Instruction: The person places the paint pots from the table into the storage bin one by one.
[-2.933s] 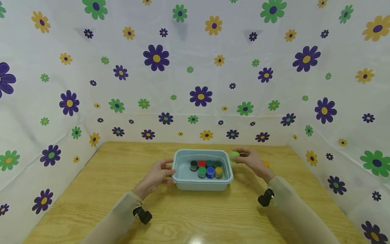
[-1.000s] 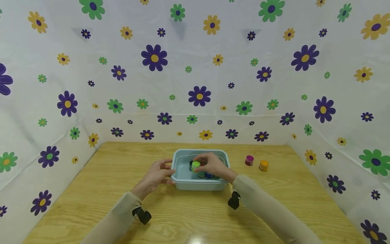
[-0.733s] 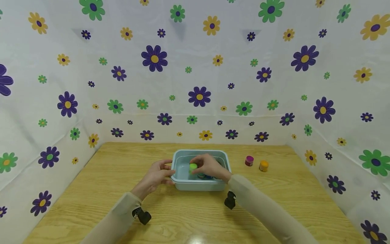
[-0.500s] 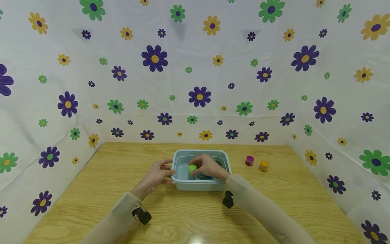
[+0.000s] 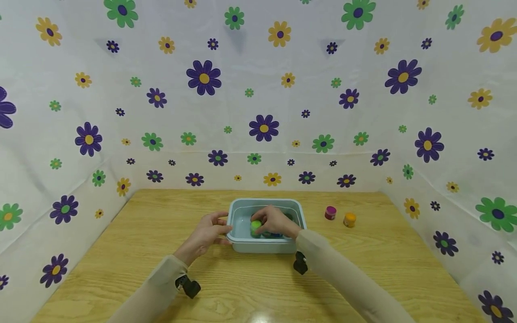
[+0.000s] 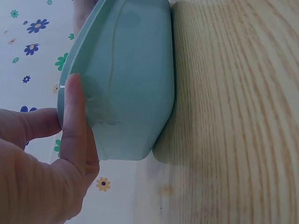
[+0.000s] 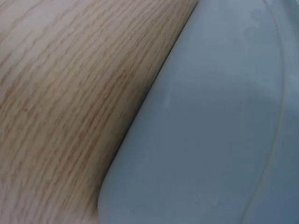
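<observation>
A pale blue plastic tub [image 5: 264, 247] stands on the wooden table. At its left end my left hand [image 5: 207, 232] holds the rim; in the left wrist view the thumb lies at the rim and the fingers [image 6: 74, 126] against the outer wall. Reaching over the tub's right side, my right hand [image 5: 278, 222] pinches a small paint jar with a lime-green lid [image 5: 255, 225], low inside the tub. Other small jars in there are mostly covered by that hand. The right wrist view shows only the tub's outer wall [image 7: 196, 121] and the table.
Right of the tub, a magenta jar [image 5: 330, 212] and an orange jar [image 5: 349, 220] stand on the table [image 5: 250, 282]. A white flower-patterned sheet [image 5: 226, 107] encloses the back and both sides.
My right hand has carried the lime-green jar from the table right of the tub into the tub, then lowered it left of the other jars. The left hand stays at the rim.
</observation>
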A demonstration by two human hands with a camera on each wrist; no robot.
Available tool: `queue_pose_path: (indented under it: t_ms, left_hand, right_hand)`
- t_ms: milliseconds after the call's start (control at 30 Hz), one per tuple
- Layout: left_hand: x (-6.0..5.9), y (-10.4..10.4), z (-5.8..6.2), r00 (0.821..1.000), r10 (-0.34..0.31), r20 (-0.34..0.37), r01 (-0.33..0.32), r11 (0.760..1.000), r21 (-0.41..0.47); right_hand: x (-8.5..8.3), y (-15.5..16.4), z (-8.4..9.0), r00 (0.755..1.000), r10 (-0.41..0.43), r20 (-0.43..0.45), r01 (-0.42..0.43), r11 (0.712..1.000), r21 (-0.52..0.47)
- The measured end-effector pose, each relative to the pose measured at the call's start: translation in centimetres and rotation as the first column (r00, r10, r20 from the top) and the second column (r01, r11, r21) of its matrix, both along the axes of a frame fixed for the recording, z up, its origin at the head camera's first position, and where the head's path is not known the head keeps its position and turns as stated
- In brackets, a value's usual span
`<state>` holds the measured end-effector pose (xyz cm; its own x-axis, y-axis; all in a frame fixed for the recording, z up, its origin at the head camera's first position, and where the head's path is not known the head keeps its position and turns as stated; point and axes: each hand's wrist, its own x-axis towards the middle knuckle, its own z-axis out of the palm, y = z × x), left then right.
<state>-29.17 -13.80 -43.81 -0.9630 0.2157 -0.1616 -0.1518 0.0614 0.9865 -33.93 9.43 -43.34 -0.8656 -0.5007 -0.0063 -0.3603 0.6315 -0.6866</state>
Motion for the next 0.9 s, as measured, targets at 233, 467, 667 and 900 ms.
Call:
queue_pose_path:
  t_ms: [233, 467, 667, 900]
  left_hand:
    - [0.15, 0.05, 0.16, 1.0, 0.002, -0.013, -0.002, 1.0, -0.004]
    - [0.26, 0.03, 0.25, 1.0, 0.004, -0.013, -0.004, 1.0, -0.007]
    - [0.38, 0.11, 0.14, 1.0, 0.015, 0.0, -0.015, 1.0, -0.007]
    - [0.25, 0.26, 0.06, 1.0, 0.019, -0.001, -0.019, 1.0, -0.004]
  right_hand:
    - [-0.06, -0.28, 0.17, 0.999, -0.034, 0.001, 0.034, 0.999, 0.02]
    - [-0.08, -0.32, 0.03, 1.0, -0.016, 0.008, 0.015, 1.0, 0.014]
    - [0.02, -0.22, -0.15, 1.0, -0.01, 0.012, 0.01, 1.0, 0.005]
    - [0.17, 0.03, 0.04, 1.0, -0.005, 0.013, 0.005, 1.0, -0.006]
